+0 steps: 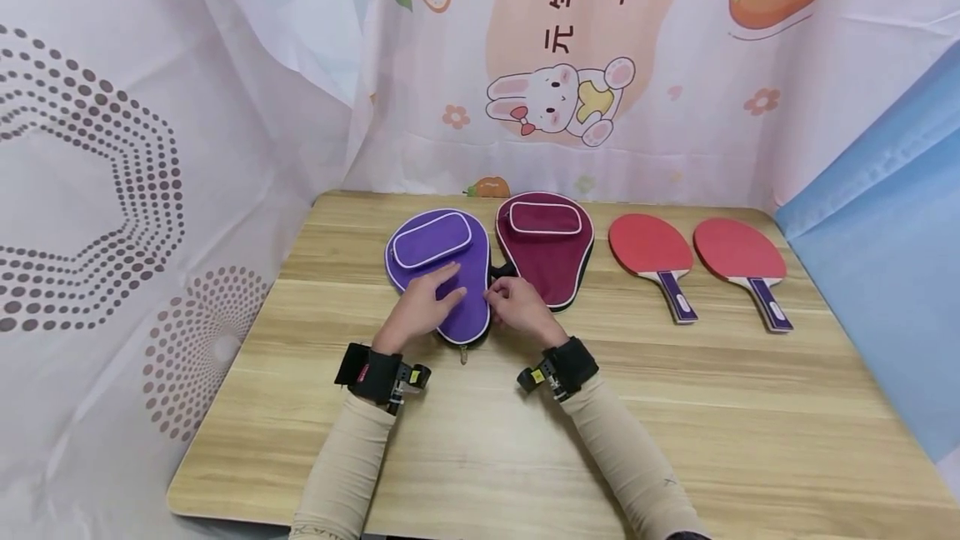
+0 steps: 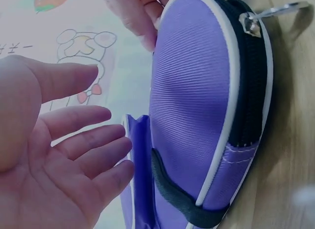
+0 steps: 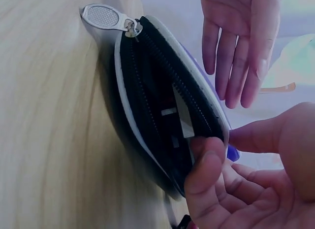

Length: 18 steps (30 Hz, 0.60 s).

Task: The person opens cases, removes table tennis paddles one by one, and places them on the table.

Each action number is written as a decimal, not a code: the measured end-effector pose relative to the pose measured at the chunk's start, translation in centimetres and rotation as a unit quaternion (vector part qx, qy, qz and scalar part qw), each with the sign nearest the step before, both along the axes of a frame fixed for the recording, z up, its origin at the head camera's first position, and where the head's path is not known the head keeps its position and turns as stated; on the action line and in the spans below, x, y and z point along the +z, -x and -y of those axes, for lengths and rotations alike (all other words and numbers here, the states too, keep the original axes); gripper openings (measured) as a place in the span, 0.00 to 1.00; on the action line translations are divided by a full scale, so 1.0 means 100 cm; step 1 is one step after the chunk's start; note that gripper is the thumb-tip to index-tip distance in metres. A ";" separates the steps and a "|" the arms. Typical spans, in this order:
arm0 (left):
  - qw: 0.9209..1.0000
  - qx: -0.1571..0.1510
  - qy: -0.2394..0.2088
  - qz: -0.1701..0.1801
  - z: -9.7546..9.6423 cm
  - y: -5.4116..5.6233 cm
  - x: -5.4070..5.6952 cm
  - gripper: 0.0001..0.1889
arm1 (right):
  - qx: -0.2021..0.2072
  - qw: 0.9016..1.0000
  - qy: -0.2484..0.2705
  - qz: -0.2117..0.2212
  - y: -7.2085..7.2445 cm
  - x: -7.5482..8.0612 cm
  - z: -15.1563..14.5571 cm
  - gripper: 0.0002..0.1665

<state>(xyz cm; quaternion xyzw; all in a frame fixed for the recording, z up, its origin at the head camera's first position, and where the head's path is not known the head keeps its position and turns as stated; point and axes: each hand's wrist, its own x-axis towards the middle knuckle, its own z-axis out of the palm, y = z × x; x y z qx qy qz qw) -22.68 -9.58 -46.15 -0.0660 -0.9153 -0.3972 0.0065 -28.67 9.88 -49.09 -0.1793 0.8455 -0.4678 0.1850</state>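
Right hand (image 1: 519, 304) pinches rim of purple case (image 1: 472, 277), presumably to part zip (image 3: 183, 91); dark interior (image 3: 155, 86) unclear. Left hand (image 1: 422, 304) hovers just above case, fingers loosely extended.

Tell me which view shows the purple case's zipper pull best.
The right wrist view: the zipper pull shows large and whole, its textured flat face towards the camera. The left wrist view shows it almost edge-on; the head view shows it only tiny, at the narrow end of the purple case.

Booth: printed curtains (image 1: 435, 65), wooden table (image 1: 480, 457)
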 end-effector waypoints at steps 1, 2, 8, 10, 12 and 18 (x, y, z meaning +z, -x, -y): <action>1.000 0.004 -0.005 -0.002 0.001 -0.001 0.001 0.27 | -0.001 1.000 -0.004 -0.006 0.000 0.001 0.000 0.12; 1.000 0.006 -0.008 -0.005 0.002 -0.002 0.001 0.27 | -0.002 1.000 -0.008 -0.013 -0.001 0.002 0.001 0.12; 0.998 0.036 -0.043 -0.007 0.007 -0.012 0.009 0.26 | -0.007 0.999 -0.015 -0.048 -0.008 0.009 0.005 0.11; 0.997 0.051 -0.065 -0.002 0.009 -0.015 0.013 0.26 | -0.006 0.998 -0.017 -0.063 -0.010 0.012 0.008 0.10; 0.994 0.064 -0.086 0.001 0.011 -0.018 0.015 0.25 | -0.003 0.996 -0.018 -0.082 -0.014 0.016 0.009 0.08; 0.983 0.085 -0.160 -0.001 0.015 -0.026 0.020 0.24 | 0.016 0.991 -0.023 -0.133 -0.026 0.025 0.016 0.07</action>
